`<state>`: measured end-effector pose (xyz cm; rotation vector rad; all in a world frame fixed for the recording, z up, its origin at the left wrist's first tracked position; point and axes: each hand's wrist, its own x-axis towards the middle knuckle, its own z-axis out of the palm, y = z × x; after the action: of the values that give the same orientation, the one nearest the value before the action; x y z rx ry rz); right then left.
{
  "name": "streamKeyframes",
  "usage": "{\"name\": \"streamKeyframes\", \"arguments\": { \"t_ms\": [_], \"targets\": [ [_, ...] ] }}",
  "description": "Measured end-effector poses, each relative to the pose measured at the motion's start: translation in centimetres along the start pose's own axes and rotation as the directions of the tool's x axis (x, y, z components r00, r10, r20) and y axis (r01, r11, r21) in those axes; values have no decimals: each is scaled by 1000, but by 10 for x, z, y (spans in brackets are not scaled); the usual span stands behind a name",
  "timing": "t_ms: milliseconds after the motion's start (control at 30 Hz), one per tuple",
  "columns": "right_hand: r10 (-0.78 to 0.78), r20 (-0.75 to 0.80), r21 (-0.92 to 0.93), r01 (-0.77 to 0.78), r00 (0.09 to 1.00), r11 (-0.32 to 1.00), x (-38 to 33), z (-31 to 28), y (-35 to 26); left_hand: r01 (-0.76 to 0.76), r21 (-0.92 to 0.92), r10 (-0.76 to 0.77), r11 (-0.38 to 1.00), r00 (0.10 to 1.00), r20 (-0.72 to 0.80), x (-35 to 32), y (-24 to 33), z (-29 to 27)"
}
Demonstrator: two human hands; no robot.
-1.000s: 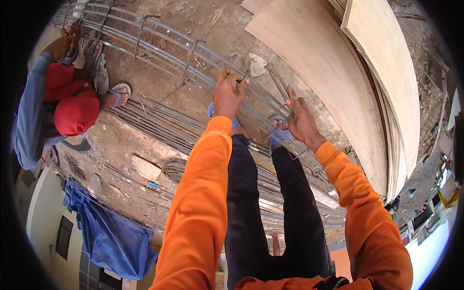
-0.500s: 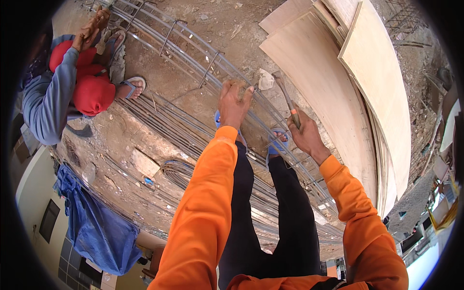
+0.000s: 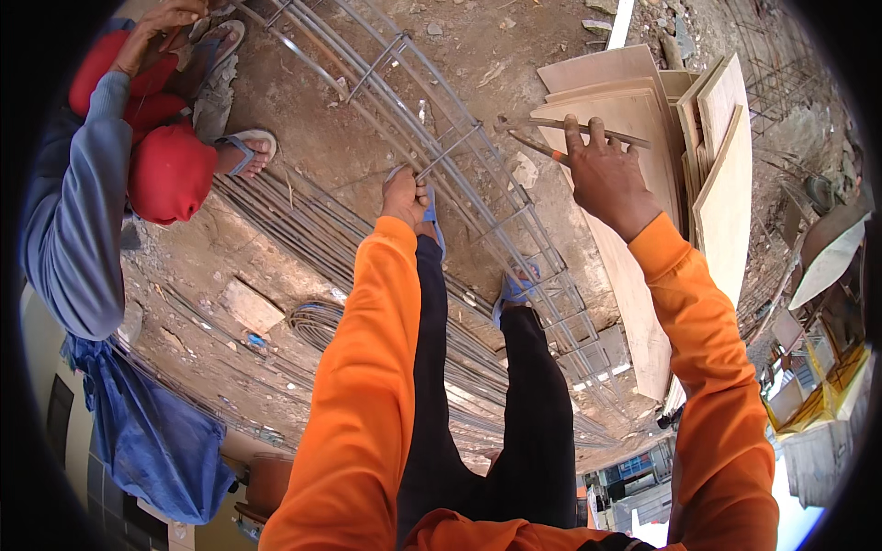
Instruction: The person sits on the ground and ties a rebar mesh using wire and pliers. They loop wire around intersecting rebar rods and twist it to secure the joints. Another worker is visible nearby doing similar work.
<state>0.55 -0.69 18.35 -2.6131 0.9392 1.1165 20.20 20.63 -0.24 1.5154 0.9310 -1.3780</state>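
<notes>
A long cage of steel reinforcing bars [image 3: 448, 152] with square stirrups runs diagonally in front of me, passing between my legs. My left hand [image 3: 402, 196] is closed, its fingers curled low beside the cage's left side; anything inside them is hidden. On the cage's other side, my right hand [image 3: 614, 182] grips a pair of long-handled pincers [image 3: 535, 145]. Their handles are spread, one with an orange grip, and the jaws point left toward the cage. Some of the right fingers lie over the upper handle.
Plywood sheets [image 3: 648, 101] are stacked at the right. At the left crouches a person in a red cap [image 3: 172, 174], hands near the cage's far end. Loose bars [image 3: 303, 220] and a wire coil [image 3: 315, 321] lie on the dirt; a blue tarp [image 3: 156, 441] hangs lower left.
My left hand has moved left and down from the top of the cage, its fingers now curled. My right hand has lifted and turned, and the pincers' handles have spread apart.
</notes>
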Motion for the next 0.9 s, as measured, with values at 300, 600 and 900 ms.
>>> {"name": "streamKeyframes", "arguments": {
  "t_ms": [300,600,900],
  "targets": [
    [169,196,-24,-168,966,986,-2,-24,-54,-17,185,33,983,996,-84,-5,18,5],
    [192,354,87,-236,915,968,15,-52,-64,-35,224,59,974,993,-103,-17,27,12],
    [50,151,-22,-47,987,999,73,-14,19,-110,190,138,975,981,-140,-7,17,11]
  ]
}}
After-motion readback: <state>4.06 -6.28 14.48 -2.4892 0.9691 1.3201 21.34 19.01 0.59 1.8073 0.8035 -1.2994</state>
